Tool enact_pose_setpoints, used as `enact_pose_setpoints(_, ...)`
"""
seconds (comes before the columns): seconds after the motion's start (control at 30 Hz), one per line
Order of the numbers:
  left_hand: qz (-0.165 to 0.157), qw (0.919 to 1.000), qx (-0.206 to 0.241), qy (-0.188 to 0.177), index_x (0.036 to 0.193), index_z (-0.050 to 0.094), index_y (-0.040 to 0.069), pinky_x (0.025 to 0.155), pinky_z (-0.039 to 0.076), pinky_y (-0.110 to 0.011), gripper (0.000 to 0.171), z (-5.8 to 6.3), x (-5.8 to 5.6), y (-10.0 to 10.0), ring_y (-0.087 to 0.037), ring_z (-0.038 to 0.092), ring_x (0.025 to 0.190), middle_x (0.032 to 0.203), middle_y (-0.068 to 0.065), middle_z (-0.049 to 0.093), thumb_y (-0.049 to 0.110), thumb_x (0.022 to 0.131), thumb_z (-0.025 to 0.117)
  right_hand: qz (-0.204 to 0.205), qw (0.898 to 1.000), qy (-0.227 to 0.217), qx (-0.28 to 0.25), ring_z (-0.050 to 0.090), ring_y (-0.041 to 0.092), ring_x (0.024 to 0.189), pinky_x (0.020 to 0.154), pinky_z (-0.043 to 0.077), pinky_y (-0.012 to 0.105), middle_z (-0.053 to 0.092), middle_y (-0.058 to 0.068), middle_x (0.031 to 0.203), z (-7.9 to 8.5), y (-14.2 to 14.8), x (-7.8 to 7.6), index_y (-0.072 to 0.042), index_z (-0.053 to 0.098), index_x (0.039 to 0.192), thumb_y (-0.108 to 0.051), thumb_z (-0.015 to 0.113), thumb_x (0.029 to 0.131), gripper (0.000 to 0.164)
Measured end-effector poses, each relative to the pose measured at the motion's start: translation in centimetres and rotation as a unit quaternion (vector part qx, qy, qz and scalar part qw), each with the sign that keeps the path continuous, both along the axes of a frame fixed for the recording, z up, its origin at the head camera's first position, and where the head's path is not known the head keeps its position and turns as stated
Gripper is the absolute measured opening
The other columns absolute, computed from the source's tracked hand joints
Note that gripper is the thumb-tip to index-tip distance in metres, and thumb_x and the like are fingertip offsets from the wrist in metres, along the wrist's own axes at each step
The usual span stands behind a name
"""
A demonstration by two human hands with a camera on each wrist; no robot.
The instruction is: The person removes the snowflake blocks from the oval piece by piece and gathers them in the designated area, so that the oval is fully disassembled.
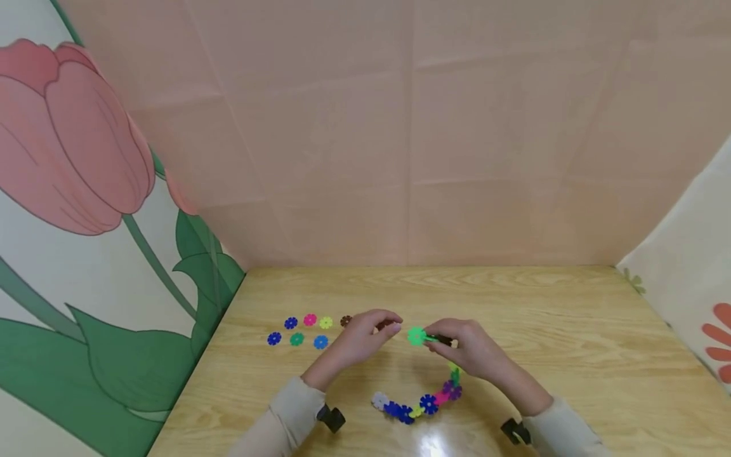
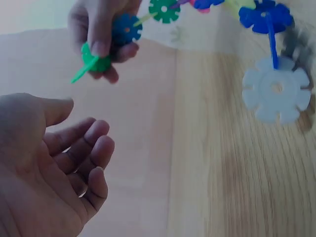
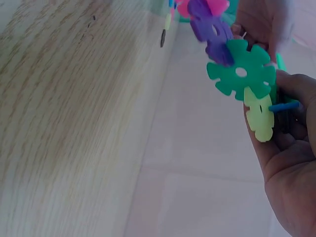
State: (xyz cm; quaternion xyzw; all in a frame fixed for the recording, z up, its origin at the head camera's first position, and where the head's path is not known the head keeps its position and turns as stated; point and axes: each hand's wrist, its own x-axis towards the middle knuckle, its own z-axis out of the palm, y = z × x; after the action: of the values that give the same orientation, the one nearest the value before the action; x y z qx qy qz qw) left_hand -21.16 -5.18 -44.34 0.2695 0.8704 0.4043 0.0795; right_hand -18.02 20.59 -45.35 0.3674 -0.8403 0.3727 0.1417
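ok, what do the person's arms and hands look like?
Left hand and right hand are bare, no gloves. Left sleeve and right sleeve are plain, pale beige. A small black block sits by the left one, another by the right.

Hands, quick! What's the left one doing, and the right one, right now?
Left hand: open, fingers relaxed, holding nothing.
Right hand: closed, holding the flower chain by its bright green piece.
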Motion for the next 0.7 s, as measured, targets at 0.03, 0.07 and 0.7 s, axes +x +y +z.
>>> enact_pose_setpoints(0.03, -0.002, 1.0000, 0.003, -0.001, 0.129, 0.067, 0.021, 0.076, 0.051, -0.025, 0.037, 0.1, 0.1, 0.1, -0.005, 0.059, 0.095, 0.110, 0.011, 0.067, 0.044, 0.106, 0.050, 0.001, 1.000, 0.007, -0.002, 0.061, -0.003, 0.073, 0.059, 0.054, 0.020, 0.074, -0.003, 0.092, 0.0, 0.0, 0.0, -0.010, 0.076, 0.104, 0.001, 0.076, 0.087, 0.019)
enact_pose_setpoints(0.07, -0.004, 1.0000, 0.006, -0.001, 0.128, 0.067, 0.021, 0.075, 0.051, -0.025, 0.037, 0.1, 0.3, 0.2, -0.005, 0.059, 0.094, 0.110, 0.010, 0.067, 0.044, 0.106, 0.049, 0.001, 1.000, 0.012, -0.003, 0.061, -0.003, 0.074, 0.059, 0.053, 0.019, 0.074, -0.003, 0.094, 0.0, 0.0, 0.0, -0.010, 0.076, 0.104, 0.001, 0.076, 0.087, 0.021)
enact_pose_setpoints(0.7, -0.020, 0.9986, 0.048, -0.007, 0.121, 0.068, 0.021, 0.071, 0.052, -0.024, 0.032, 0.0, 1.3, 1.9, -0.003, 0.059, 0.090, 0.099, 0.014, 0.066, 0.045, 0.103, 0.057, -0.014, 0.997, 0.064, 0.031, 0.072, 0.011, 0.084, 0.065, 0.056, 0.018, 0.076, 0.005, 0.101, 0.5, -0.4, -0.2, -0.006, 0.077, 0.106, 0.002, 0.079, 0.085, 0.023)
